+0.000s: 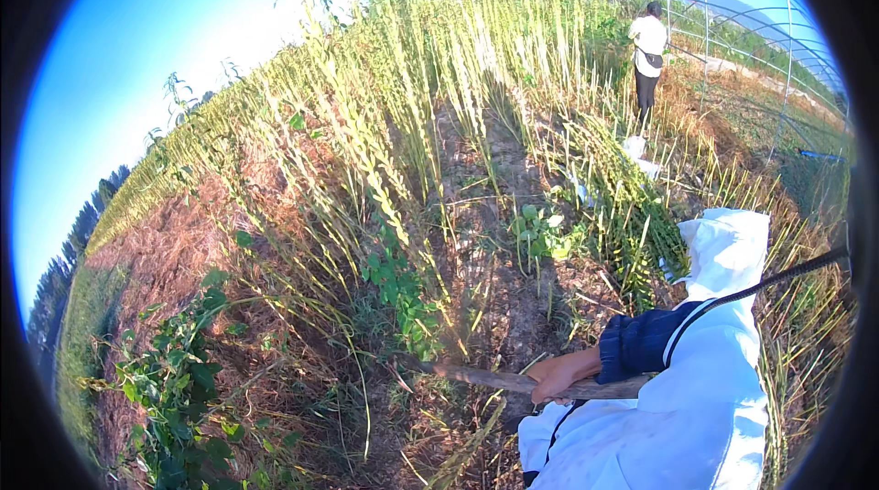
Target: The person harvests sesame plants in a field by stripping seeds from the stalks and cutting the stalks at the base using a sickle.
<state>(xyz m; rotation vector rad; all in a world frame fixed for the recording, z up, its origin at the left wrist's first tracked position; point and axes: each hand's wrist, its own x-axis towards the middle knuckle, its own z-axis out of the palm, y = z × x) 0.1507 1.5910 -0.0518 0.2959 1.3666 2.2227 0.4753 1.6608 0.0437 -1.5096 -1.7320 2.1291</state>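
Note:
From the lower right my right arm, in a dark blue sleeve (632, 345), reaches leftward among white cloth (687, 440). My right hand (560, 375) has its fingers wrapped round a long wooden handle (476, 375). That handle lies nearly level, low over the soil. Its left end fades into weeds, so I cannot make out a tool head there. The other end goes under the white cloth. Green leafy stems (403, 293) and tall yellowing stalks (375, 169) rise beyond the handle. My left hand is out of view.
Cut stalks (632, 206) lie heaped at the right. A person (648, 55) in a white top stands farther back, beside a bare hoop-house frame (705, 18). Leafy vines (179, 389) spread at the lower left. A black cord (797, 272) crosses the right side.

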